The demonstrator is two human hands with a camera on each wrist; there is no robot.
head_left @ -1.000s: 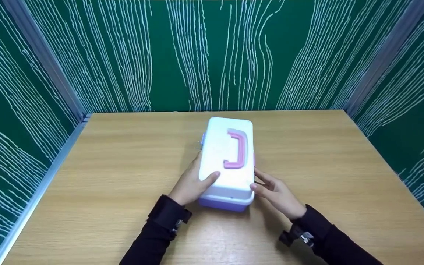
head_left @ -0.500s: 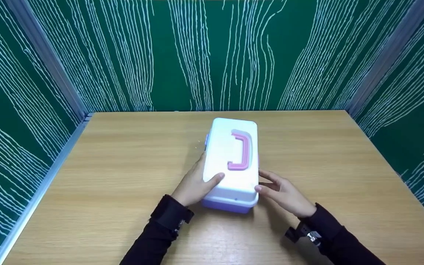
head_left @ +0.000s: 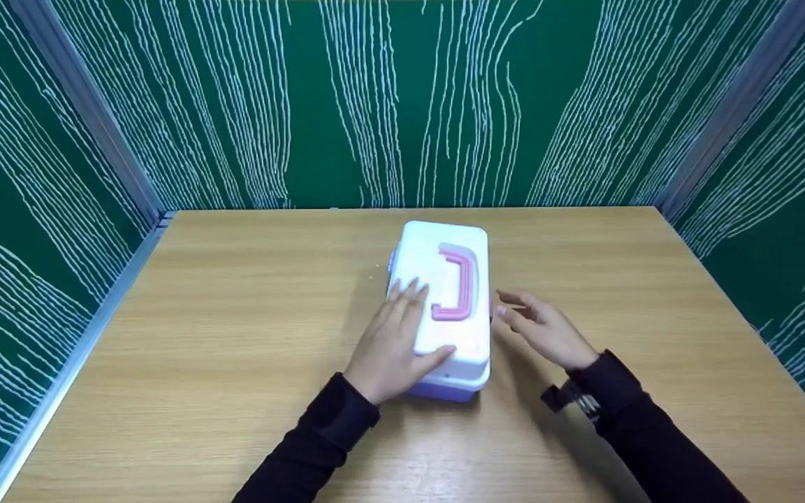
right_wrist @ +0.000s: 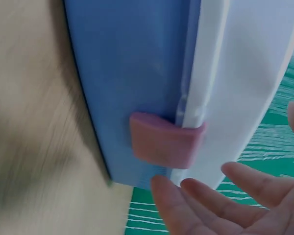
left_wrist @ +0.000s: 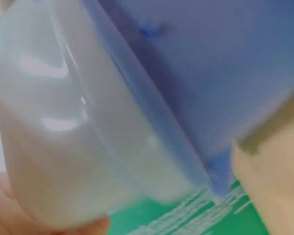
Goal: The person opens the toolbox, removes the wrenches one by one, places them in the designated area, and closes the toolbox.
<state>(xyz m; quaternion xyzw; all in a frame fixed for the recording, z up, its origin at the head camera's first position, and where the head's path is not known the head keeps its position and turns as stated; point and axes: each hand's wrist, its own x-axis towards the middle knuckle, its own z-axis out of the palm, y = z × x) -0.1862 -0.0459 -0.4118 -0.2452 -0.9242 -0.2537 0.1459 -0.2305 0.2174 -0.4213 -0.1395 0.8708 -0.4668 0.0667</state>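
Box [head_left: 447, 286] at centre of table [head_left: 200, 335], probably light, stiff, slick plastic: left hand [head_left: 388, 342] spread over near-left top, right hand [head_left: 546, 332] fingers parted by right-side latch [right_wrist: 164, 142]; best lifting hold, pink handle [head_left: 465, 286].

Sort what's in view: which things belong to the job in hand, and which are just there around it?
Belong to the job:
white-lidded box
its pink handle
pink latch
left grip, over the box
right grip, near the latch

Just around it:
wooden table
green patterned walls
corner posts
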